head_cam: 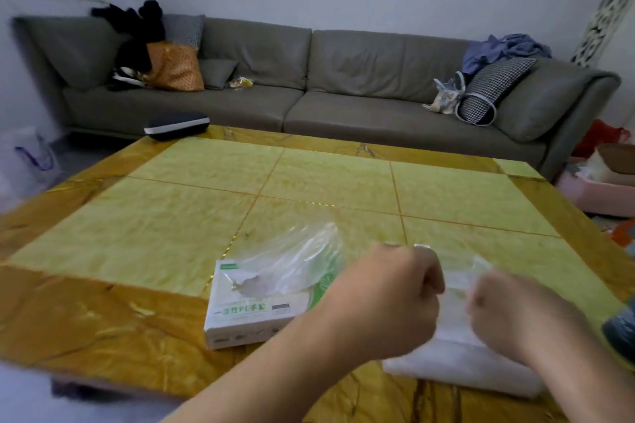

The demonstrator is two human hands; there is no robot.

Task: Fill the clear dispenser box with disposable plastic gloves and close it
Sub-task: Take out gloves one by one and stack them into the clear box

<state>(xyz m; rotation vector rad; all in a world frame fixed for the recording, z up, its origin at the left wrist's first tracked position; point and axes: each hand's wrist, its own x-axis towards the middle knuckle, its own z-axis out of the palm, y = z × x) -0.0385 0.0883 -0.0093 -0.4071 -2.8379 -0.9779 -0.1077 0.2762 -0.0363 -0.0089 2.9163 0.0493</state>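
2 hands (pixel 388 288) (pixel 508 312) each grip clear plastic (pixel 457 282) above a yellow tiled table (pixel 309 189) facing a grey sofa (pixel 343 86).

- We read print only on the white cardboard glove box (pixel 256 299), which lies on the table just to the left of the left hand (pixel 388 299).
- On its top face, near the front edge, a line of green characters runs towards the left hand; we make out "PE" in the middle of it, and the characters around those letters are too blurred to read with certainty.
- A small green label sits at the box's far left corner, and a dark mark beside the green line; we cannot read either.
- The front face carries small marks, also illegible.
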